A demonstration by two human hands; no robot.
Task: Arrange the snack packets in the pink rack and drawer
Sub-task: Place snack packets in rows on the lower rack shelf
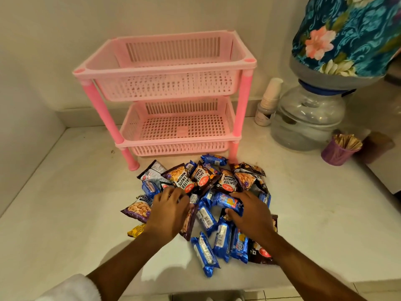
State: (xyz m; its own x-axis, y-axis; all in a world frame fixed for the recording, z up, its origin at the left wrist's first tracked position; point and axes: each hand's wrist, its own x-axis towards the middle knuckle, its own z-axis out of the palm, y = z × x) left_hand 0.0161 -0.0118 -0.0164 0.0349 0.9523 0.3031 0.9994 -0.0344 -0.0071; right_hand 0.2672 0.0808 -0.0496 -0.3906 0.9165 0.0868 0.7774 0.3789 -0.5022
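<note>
Loose heap of glossy blue biscuit and brown peanut snack packets [208,198] on white table [65,203], before empty two-tier pink plastic rack [165,94]. Left hand [168,210] and right hand [251,216] rest on heap, fingers lightly curled; grip unclear. Risk: slick packets sliding off near edge.

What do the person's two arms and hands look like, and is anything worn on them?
Both forearms are bare, and no ring, watch or glove shows on the left hand or the right hand. Only a white, fluffy sleeve appears at the lower left edge, on the left arm. No sleeve shows on the right arm.
</note>
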